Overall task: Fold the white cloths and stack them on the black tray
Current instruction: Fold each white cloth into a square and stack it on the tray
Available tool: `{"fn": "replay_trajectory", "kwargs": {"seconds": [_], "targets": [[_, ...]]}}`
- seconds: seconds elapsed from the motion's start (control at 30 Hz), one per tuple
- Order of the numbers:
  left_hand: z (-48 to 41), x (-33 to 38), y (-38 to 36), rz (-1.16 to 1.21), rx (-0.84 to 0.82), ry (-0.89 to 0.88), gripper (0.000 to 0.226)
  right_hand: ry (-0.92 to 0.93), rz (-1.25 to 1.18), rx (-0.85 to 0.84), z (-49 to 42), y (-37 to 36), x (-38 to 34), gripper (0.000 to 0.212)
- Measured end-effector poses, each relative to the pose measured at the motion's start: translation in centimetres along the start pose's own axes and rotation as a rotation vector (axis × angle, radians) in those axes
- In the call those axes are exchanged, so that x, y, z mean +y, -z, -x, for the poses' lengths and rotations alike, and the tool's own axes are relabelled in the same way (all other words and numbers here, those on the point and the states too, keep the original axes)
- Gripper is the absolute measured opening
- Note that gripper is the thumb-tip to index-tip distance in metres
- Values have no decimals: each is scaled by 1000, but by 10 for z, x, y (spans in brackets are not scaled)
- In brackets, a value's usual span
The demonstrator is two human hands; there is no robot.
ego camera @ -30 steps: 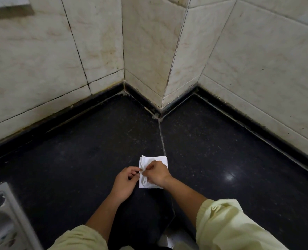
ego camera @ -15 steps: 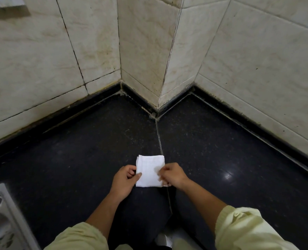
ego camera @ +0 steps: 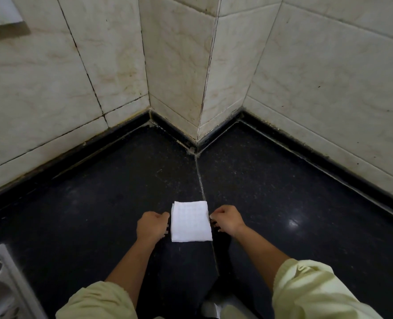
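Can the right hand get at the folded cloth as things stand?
Probably yes. The right hand sits close beside the cloth at its right edge on the counter, with nothing between them. The left hand is on the other side, out of its way.

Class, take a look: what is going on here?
A person is folding a white cloth on a dark counter. It lies flat, folded into a neat rectangle. The left hand and right hand sit at its sides, fingers curled; whether they grip it is unclear.
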State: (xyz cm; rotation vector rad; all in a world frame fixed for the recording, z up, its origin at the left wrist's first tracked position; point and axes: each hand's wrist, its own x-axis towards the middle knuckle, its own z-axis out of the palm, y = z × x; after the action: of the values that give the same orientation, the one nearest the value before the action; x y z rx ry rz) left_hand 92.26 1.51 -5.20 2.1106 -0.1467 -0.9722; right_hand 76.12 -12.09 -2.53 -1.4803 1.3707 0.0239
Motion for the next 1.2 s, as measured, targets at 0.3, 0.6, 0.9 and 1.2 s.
{"fn": "replay_trajectory", "kwargs": {"seconds": [0.3, 0.6, 0.9, 1.2], "targets": [[11, 13, -6, 5, -229, 146, 31, -102, -143, -73, 12, -11, -1, 22], [31, 23, -5, 228, -392, 272, 27, -119, -435, -247, 23, 6, 0, 27], [51, 34, -3, 264, -614, 310, 40, -183, -716, -300, 38, 24, 20, 32], [75, 59, -50, 121, -737, 7, 45, -121, -959, -131, 66, 60, 62, 44]]}}
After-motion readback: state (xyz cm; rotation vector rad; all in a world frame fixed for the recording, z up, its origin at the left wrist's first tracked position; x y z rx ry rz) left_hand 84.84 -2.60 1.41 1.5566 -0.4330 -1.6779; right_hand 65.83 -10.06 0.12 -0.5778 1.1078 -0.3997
